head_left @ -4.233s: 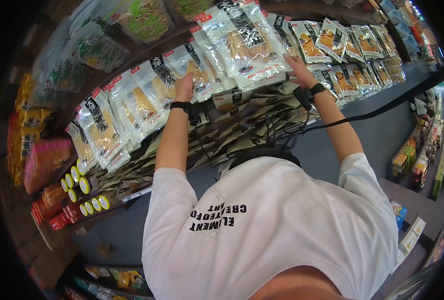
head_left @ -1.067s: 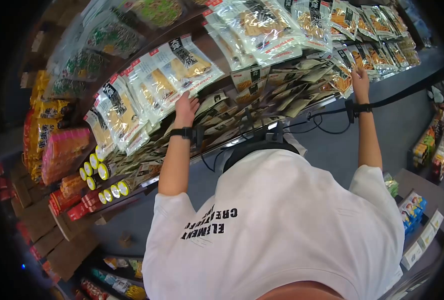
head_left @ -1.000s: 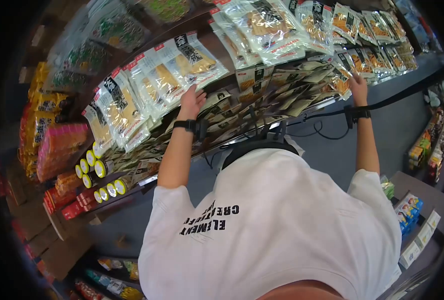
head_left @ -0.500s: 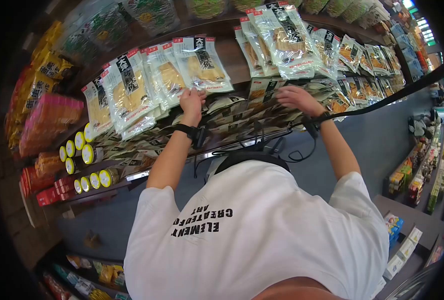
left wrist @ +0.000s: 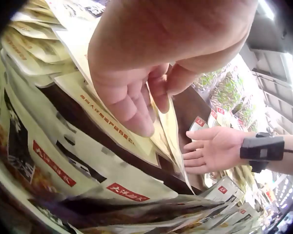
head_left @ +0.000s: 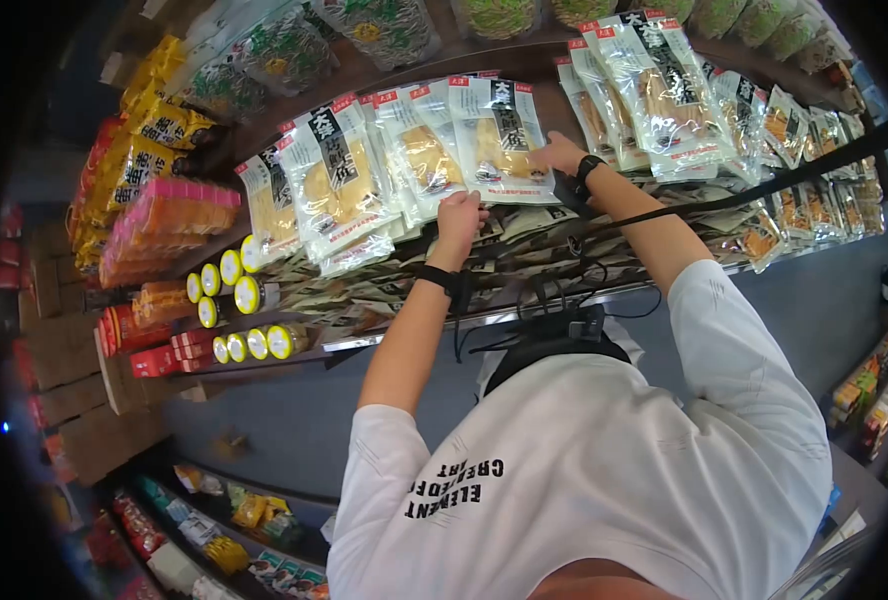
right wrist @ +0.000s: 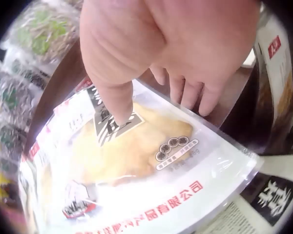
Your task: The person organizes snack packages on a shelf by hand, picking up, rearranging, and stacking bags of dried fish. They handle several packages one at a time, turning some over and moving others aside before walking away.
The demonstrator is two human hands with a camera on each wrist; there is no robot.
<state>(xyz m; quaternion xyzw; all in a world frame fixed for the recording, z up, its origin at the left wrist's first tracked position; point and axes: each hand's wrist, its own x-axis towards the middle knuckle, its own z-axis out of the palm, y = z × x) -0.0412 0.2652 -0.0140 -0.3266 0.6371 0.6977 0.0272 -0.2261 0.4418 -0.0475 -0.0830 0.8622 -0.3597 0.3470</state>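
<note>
Head view: I stood facing a shelf [head_left: 519, 55], both arms stretched out to it, in a white shirt [head_left: 604, 480].
Right hand [head_left: 561, 153]: it was spread wide, fingers straight and reaching past the right edge of a pouch [head_left: 494, 150], thumb [right wrist: 118, 101] over its printed front.
Left hand [head_left: 459, 228]: its fingers were bent in at the lower edges, near the pouch's lower left corner; I could not tell whether they pinched anything.
Pouch: it lay between my hands, last on the right of a row [head_left: 339, 190], with a gap before the taller stack [head_left: 659, 100].
Wrists: I wore a black band [head_left: 442, 280] on the left and another [head_left: 589, 170] on the right.
Underneath: packets [head_left: 364, 285] lay layered below the row.
Left end: yellow packs [head_left: 154, 135] stood above pink-edged ones [head_left: 164, 230], near yellow-lidded jars [head_left: 249, 295].
Above: clear bags [head_left: 379, 30] lined the next level.
</note>
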